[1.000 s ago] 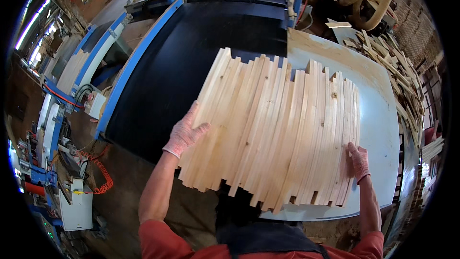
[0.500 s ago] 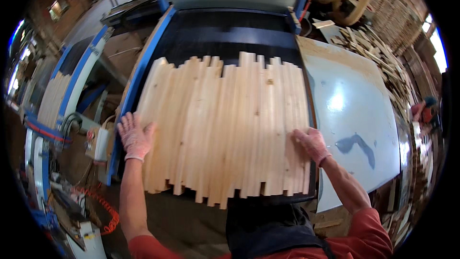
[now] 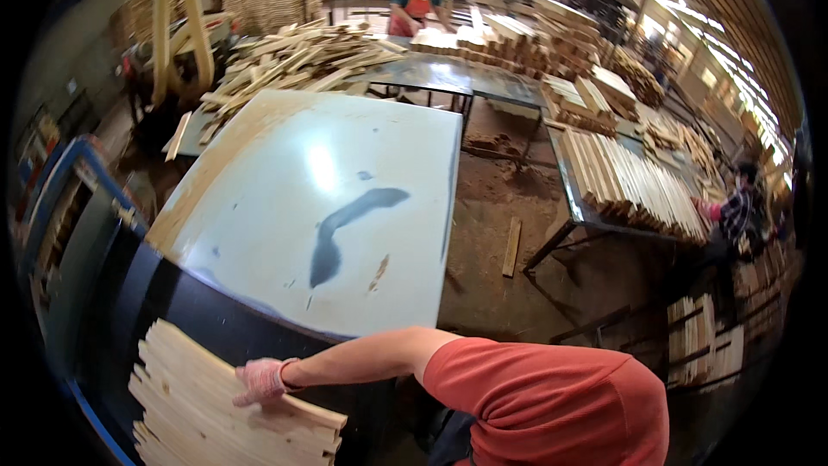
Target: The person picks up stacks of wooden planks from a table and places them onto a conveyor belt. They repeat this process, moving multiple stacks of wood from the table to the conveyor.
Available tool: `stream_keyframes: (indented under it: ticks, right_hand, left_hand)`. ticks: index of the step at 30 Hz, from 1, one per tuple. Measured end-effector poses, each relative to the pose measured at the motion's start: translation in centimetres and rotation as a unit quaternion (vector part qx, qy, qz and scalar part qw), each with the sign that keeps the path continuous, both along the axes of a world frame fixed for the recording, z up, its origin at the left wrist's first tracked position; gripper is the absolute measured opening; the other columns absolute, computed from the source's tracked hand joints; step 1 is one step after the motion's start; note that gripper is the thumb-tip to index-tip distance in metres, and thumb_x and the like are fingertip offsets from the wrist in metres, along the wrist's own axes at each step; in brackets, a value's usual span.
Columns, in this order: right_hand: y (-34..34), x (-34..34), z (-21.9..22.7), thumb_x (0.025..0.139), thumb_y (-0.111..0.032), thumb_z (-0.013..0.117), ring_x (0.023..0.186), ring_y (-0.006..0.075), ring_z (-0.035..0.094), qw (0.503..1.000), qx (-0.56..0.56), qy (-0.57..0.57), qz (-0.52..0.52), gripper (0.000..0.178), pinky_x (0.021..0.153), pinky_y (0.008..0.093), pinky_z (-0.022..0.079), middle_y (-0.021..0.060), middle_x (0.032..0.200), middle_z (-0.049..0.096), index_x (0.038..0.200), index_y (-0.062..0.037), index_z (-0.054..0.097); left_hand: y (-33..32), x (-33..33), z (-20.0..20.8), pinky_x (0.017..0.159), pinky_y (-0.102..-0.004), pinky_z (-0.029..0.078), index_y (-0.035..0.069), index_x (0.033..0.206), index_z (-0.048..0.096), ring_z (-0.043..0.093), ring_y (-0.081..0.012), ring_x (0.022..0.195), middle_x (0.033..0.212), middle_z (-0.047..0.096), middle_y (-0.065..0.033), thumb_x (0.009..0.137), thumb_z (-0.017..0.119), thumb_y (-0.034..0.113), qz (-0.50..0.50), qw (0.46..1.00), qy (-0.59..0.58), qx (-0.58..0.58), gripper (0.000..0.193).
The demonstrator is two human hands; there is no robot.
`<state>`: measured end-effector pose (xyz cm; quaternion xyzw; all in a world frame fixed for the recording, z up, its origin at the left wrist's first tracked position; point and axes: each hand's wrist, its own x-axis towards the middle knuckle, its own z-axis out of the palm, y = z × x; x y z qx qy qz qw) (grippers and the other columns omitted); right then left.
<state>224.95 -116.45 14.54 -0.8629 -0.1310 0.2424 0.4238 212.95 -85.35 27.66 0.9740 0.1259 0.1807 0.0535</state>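
A row of pale wooden strips [image 3: 194,401] lies side by side on a black bed [image 3: 112,293], their ends uneven. My right hand [image 3: 261,381], in a pinkish work glove, rests on the strips close to the edge beside the pale sheet-topped table. Its fingers are stretched out over the wood and grip nothing. The red sleeve and bare forearm of that arm reach across the lower part of the picture. My left hand is outside the view.
A pale, glossy tabletop [image 3: 285,181] with a dark patch adjoins the bed. Loose wood offcuts [image 3: 293,60] are heaped behind it. On the right, a metal-legged table carries lined-up strips [image 3: 634,181]. A person [image 3: 417,4] stands at the back; another [image 3: 743,207] works far right.
My view has swung to the right, so the strips now sit at lower left. My left hand has left the picture; my right hand stays on the strips.
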Motion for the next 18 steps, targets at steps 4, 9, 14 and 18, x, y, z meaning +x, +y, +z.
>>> stream_keyframes:
  ticks: [4, 9, 14, 18]
  right_hand:
    - [-5.4, -2.4, -2.0, 0.092, -0.050, 0.072, 0.097, 0.0295, 0.069, 0.976, 0.188, 0.085, 0.073, 0.055, 0.083, 0.0450, 0.055, 0.0163, 0.102, 0.073, 0.117, -0.0012, 0.067]
    - [-24.7, -10.5, 1.8, 0.098, -0.044, 0.079, 0.076, 0.0151, 0.059, 0.901, 0.369, 0.199, 0.107, 0.051, 0.067, 0.0337, 0.049, 0.0036, 0.089, 0.067, 0.134, -0.0091, 0.071]
    - [-49.2, -20.6, 5.5, 0.098, -0.032, 0.062, 0.085, 0.0118, 0.054, 0.894, 0.428, 0.135, -0.016, 0.029, 0.078, 0.0322, 0.049, -0.0015, 0.083, 0.050, 0.087, -0.0087, 0.050]
    - [-66.1, -29.7, -1.1, 0.107, -0.027, 0.060, 0.070, 0.0057, 0.045, 0.733, 0.586, 0.145, -0.313, 0.019, 0.061, 0.0233, 0.040, -0.0070, 0.080, 0.049, 0.093, -0.0135, 0.061]
  left_hand:
    - [-12.0, 2.5, 1.2, 0.120, -0.0546, 0.036, -0.003, 0.154, 0.049, 0.047, -0.0399, 0.143, 0.156, 0.051, -0.0236, 0.108, 0.053, 0.050, -0.075, 0.993, -0.048, -0.082, 0.070]
    - [-30.2, 7.4, -0.4, 0.120, -0.0532, 0.037, -0.001, 0.155, 0.049, 0.048, -0.0379, 0.143, 0.155, 0.052, -0.0216, 0.108, 0.053, 0.049, -0.213, 0.951, -0.037, -0.219, 0.069]
    - [-48.7, 8.8, -3.6, 0.120, -0.0519, 0.038, 0.000, 0.155, 0.049, 0.049, -0.0359, 0.142, 0.154, 0.054, -0.0196, 0.108, 0.053, 0.048, -0.292, 0.890, 0.023, -0.351, 0.067]
    - [-64.1, 10.2, -8.0, 0.119, -0.0508, 0.038, 0.001, 0.156, 0.049, 0.051, -0.0343, 0.141, 0.153, 0.055, -0.0180, 0.108, 0.054, 0.047, -0.359, 0.813, 0.124, -0.441, 0.066]
